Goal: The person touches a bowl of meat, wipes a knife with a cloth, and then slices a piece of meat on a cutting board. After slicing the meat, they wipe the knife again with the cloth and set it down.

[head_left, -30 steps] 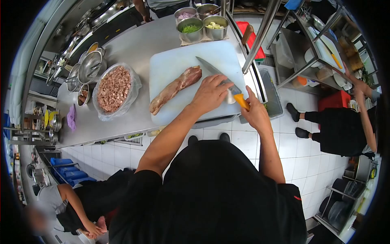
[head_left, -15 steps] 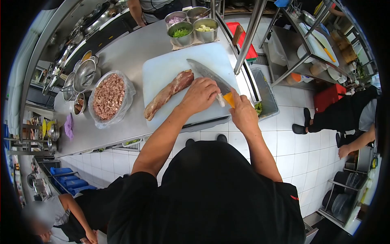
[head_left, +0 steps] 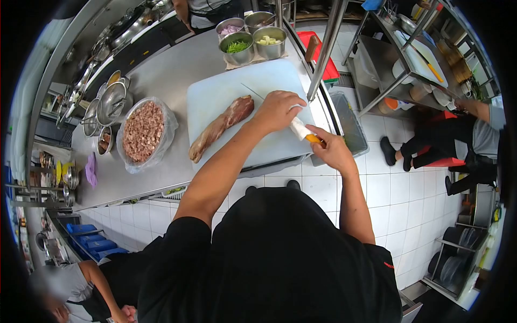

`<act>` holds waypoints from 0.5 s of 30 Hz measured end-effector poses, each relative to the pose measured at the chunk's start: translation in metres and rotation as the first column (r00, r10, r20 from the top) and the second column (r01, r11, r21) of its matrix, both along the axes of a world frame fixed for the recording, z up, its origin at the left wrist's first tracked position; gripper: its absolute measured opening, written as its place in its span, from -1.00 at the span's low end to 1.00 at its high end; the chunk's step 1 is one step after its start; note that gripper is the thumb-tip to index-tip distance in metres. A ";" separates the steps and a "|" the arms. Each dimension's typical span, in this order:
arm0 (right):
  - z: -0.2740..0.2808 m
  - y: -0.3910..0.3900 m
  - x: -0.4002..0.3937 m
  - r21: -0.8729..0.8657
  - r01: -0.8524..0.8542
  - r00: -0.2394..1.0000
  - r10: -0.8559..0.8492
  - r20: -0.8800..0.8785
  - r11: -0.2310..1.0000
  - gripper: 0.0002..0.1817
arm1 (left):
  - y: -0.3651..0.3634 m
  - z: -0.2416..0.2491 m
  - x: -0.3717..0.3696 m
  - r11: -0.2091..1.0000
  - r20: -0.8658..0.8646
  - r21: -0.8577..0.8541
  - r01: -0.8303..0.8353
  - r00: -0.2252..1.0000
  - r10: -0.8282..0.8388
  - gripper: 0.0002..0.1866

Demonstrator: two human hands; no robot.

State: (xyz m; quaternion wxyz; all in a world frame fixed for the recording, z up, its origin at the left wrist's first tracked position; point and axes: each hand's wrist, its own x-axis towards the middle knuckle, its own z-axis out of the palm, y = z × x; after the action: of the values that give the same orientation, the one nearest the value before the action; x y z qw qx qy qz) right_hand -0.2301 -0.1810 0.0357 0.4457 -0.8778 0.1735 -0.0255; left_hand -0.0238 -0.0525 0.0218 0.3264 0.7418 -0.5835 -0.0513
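My right hand (head_left: 335, 153) is closed round the yellow handle of a kitchen knife (head_left: 314, 139). The blade reaches left over the white cutting board (head_left: 215, 81) and shows only as a thin line beyond my left hand (head_left: 278, 111). That left hand is closed on a white wad (head_left: 299, 128), cloth or paper, which lies against the knife near its handle. Left of the hand, a long piece of raw meat (head_left: 223, 127) rests slantwise on the board, apart from the blade.
Left of the board stands a plastic-lined bowl of diced meat (head_left: 143, 132), with metal strainers (head_left: 112, 101) behind. Several metal pots, one with chopped greens (head_left: 237, 47), sit beyond the board. A steel post (head_left: 325, 54) rises at right. Co-workers stand around.
My left hand has moved right with the white wad, towards the knife handle. The blade has turned from its flat side to edge-on. A co-worker at right has shifted position.
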 end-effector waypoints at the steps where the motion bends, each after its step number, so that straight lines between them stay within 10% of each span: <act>1: 0.005 -0.007 0.001 0.028 0.015 0.998 -0.014 -0.059 1.000 -0.42 | -0.001 0.004 0.003 0.999 -0.053 -0.053 -0.002 0.999 -0.001 -0.77; 5: -0.015 -0.040 0.010 0.118 0.005 0.997 0.004 -0.076 0.993 -0.39 | 0.010 0.009 0.005 0.955 0.018 0.295 -0.014 1.000 0.009 -0.74; 15: 0.002 -0.043 0.013 -0.058 -0.088 0.993 0.083 -0.084 0.994 -0.31 | -0.002 -0.013 0.001 0.967 -0.029 0.253 -0.028 0.999 0.036 -0.78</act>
State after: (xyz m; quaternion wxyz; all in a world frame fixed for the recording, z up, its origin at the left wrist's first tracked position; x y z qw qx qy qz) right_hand -0.2169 -0.2237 0.0376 0.4117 -0.8981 0.1528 0.0243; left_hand -0.0228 -0.0544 0.0086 0.2396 0.7857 -0.5547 -0.1323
